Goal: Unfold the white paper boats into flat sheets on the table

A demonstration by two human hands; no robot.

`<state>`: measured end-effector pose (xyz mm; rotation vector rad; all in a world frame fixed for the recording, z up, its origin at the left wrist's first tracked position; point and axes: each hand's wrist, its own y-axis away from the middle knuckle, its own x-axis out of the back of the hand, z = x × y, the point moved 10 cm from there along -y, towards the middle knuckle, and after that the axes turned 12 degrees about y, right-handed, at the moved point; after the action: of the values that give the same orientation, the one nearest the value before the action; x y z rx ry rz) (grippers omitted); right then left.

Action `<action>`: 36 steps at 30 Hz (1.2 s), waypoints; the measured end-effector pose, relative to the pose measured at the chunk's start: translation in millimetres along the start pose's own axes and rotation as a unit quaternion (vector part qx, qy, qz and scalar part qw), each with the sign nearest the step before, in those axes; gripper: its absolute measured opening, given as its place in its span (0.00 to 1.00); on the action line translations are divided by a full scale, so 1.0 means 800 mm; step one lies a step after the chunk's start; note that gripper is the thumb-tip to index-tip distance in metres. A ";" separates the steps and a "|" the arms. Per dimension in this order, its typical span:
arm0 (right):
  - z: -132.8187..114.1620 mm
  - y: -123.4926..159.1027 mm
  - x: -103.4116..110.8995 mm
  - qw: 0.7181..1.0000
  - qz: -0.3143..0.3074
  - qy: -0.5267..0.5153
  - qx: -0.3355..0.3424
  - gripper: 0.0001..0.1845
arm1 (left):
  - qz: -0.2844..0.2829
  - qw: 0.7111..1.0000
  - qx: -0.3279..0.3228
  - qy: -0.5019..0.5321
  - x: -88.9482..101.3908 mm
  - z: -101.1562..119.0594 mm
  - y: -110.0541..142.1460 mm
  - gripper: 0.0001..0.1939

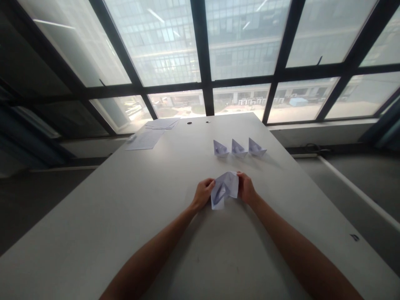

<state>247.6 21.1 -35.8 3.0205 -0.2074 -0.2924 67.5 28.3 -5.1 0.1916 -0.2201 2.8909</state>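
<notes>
Three finished paper boats (pixel 239 148) in row on desk (pixel 125 208), beyond hands. Fourth, half-folded paper (pixel 224 189), pinched between left hand (pixel 203 193) and right hand (pixel 246 187), just above desk near middle; not yet boat-shaped, likely mid-fold. Spare paper sheets (pixel 151 134) at far left edge, unused.

- Fingertips of left hand (pixel 204 192) and right hand (pixel 246 187) tucked behind folded paper (pixel 224 189), unseen.
- Both forearms cut off at bottom edge.
- Far sheets (pixel 152 133) blurred, any print unreadable.
- Small mark (pixel 354 237) too tiny to identify.
</notes>
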 end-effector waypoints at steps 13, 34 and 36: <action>-0.021 0.026 -0.016 0.958 0.092 0.240 0.131 0.22 | 0.139 0.983 -0.075 -0.098 0.032 0.021 0.010 0.19; -0.007 0.016 -0.019 0.983 -0.034 0.166 0.076 0.21 | -0.026 0.991 -0.117 -0.062 0.013 0.050 -0.009 0.10; -0.007 0.017 -0.020 0.980 -0.028 0.181 0.082 0.22 | -0.027 0.975 -0.174 -0.138 0.008 0.065 -0.002 0.09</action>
<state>231.6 10.2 -25.9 3.1710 -0.1204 0.2863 67.3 23.0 47.4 0.5233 -0.7493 2.7055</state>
